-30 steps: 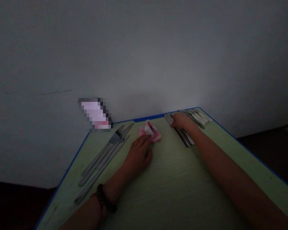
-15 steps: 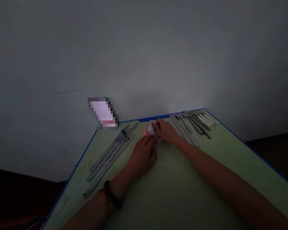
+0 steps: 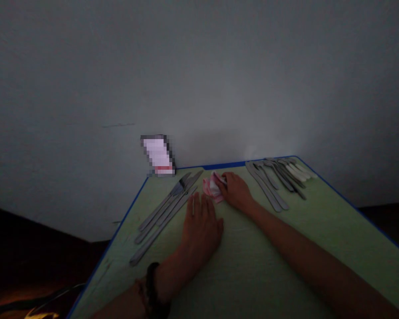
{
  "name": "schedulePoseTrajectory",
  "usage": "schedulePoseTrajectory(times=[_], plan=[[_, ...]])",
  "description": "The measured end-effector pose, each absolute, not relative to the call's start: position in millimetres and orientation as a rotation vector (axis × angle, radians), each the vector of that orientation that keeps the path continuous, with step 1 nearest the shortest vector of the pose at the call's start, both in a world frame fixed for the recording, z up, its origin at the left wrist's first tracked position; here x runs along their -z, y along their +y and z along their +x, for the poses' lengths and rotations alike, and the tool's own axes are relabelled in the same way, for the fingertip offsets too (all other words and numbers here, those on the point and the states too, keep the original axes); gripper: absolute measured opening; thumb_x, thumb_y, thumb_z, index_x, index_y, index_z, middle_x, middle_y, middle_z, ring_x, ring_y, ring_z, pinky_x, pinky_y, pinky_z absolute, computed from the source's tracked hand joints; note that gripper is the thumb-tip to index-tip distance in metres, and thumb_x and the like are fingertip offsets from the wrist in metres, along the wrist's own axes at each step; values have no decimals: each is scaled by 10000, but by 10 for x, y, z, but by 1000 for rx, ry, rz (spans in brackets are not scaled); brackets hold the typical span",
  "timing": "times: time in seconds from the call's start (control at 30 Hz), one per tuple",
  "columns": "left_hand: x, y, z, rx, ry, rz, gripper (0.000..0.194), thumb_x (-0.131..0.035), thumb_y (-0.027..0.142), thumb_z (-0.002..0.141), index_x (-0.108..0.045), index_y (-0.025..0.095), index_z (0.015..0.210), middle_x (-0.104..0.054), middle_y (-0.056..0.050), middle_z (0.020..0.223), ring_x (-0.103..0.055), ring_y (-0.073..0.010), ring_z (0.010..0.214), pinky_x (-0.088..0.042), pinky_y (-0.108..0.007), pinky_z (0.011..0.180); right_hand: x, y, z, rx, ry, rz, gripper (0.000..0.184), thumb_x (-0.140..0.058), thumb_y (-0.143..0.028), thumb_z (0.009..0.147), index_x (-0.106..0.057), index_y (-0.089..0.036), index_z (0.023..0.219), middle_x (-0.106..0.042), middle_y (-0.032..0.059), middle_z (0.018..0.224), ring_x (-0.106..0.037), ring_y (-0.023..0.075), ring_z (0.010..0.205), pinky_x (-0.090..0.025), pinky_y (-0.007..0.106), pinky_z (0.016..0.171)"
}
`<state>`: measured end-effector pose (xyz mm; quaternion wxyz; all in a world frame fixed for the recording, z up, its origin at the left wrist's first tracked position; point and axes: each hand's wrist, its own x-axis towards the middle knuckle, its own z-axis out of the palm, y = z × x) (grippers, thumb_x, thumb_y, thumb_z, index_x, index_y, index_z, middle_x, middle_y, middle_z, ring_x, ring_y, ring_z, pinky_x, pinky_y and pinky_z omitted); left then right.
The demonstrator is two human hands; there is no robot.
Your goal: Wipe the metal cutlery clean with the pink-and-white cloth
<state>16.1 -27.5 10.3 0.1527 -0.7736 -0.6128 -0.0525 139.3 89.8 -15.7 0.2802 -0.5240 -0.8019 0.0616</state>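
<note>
A crumpled pink-and-white cloth (image 3: 214, 188) lies near the table's far edge. My right hand (image 3: 236, 191) has its fingers closed on the cloth's right side. Flat on the tabletop, fingers stretched forward, rests my left hand (image 3: 203, 223), with nothing in it; its fingertips are just short of the cloth. Left of that hand lie several pieces of cutlery (image 3: 164, 219), knives among them, slanting side by side. To the right of my right hand are two long knives (image 3: 267, 188), with spoons and forks (image 3: 284, 177) beyond them.
The green table (image 3: 252, 270) has a blue rim and stands against a grey wall (image 3: 219, 79). A phone-like device with a blurred bright screen (image 3: 159, 155) leans at the far left corner. White-handled cutlery (image 3: 299, 171) lies at the far right.
My left hand has drawn back from the cloth and flattened out on the table. My right hand still holds the cloth. The view has shifted slightly left.
</note>
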Motion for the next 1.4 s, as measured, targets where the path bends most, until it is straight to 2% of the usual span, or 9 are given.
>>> schedulePoseTrajectory(times=[0.13, 0.33, 0.5, 0.6, 0.73, 0.87, 0.97, 1.17, 1.4], plan=[[-177, -225, 30, -84, -2026, -2035, 527, -439, 443, 870, -580, -2, 1115, -588, -304, 1161, -535, -446, 1085, -336, -626, 918, 205, 960, 1395, -161, -2165, -1468, 404, -331, -446, 933, -554, -134, 1058, -639, 124, 1002, -570, 220, 952, -388, 308, 821], [-72, -171, 125, 30, -1787, -2220, 446, -413, 333, 894, -535, 20, 1188, -554, -264, 1245, -444, -374, 1222, -336, -522, 991, 183, 967, 1395, -117, -2174, -1543, 370, -270, -358, 956, -558, -148, 1056, -644, 126, 997, -585, 235, 910, -395, 327, 777], [-242, -139, -32, 21, -1820, -2282, 418, -455, 198, 850, -475, 108, 1258, -498, -214, 1318, -511, -338, 1145, -473, -457, 840, 146, 991, 1403, -151, -2105, -1663, 404, -218, -333, 966, -556, -131, 1052, -618, 160, 1047, -581, 241, 934, -402, 336, 775], [-457, -141, -164, -293, -1911, -2321, 305, -404, 48, 805, -611, 76, 1027, -631, -212, 1039, -634, -294, 903, -522, -386, 688, 121, 974, 1400, -184, -2014, -1620, 475, -170, -415, 962, -536, -145, 1097, -598, 153, 1085, -566, 224, 987, -399, 324, 821], [-533, -217, -172, -327, -1880, -2387, 344, -359, -37, 759, -646, 64, 919, -643, -220, 979, -660, -281, 822, -530, -385, 675, 113, 930, 1383, -205, -2063, -1565, 572, -334, -626, 849, -522, -165, 1129, -588, 157, 1098, -541, 262, 1020, -391, 361, 861], [-424, -256, -158, -14, -1881, -2486, 248, -411, 54, 802, -643, 117, 865, -667, -170, 868, -669, -252, 801, -524, -366, 724, 138, 963, 1405, -294, -2017, -1551, 388, -435, -443, 845, -517, -152, 1089, -593, 146, 1087, -556, 250, 994, -399, 346, 852], [-419, -234, -171, -174, -1966, -2491, 179, -470, 113, 773, -647, 125, 801, -680, -157, 813, -676, -254, 760, -525, -365, 702, 135, 1017, 1478, -448, -1831, -1458, 297, -381, -283, 857, -468, -148, 1106, -594, 129, 1097, -565, 203, 988, -414, 294, 837], [-431, -168, -108, -349, -2109, -2432, 176, -523, 234, 719, -651, 131, 782, -702, -184, 836, -682, -285, 758, -512, -351, 634, 112, 1069, 1648, -625, -1505, -1473, 296, -283, -247, 876, -443, -158, 1107, -606, 136, 1085, -587, 181, 949, -459, 264, 758], [-197, 25, -27, 307, -2111, -2595, 209, -360, 299, 884, -501, 159, 951, -677, -94, 721, -656, -222, 654, -467, -306, 595, 165, 1129, 1676, -922, -1333, -1172, 310, -370, -308, 815, -562, -144, 995, -662, 100, 983, -628, 179, 855, -497, 257, 671]])
